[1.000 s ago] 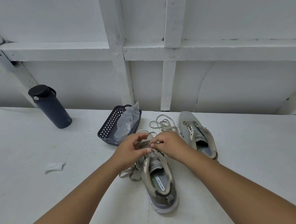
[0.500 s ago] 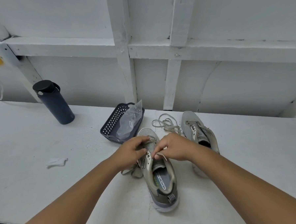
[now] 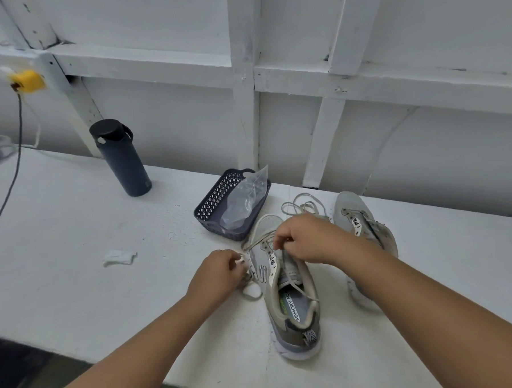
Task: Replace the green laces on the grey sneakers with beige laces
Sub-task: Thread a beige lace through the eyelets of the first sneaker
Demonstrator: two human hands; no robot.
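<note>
A grey sneaker point(image 3: 295, 310) lies on the white table, heel toward me, with a beige lace point(image 3: 258, 238) running across its front eyelets. My left hand point(image 3: 219, 273) pinches one end of that lace just left of the shoe. My right hand point(image 3: 307, 240) rests over the tongue and pinches the other part of the lace at the eyelets. The second grey sneaker point(image 3: 360, 221) lies to the right, partly behind my right forearm. A loose pale lace point(image 3: 301, 204) is coiled on the table beyond the two shoes.
A dark plastic basket point(image 3: 211, 209) holding a clear plastic bag point(image 3: 246, 200) stands just behind the near shoe. A dark bottle point(image 3: 122, 157) stands at the back left. A crumpled white scrap point(image 3: 118, 257) lies left of my hands. A white framed wall closes the back.
My left hand has moved left off the shoe, drawing the lace out sideways. My right hand stays over the tongue. The camera view has shifted left.
</note>
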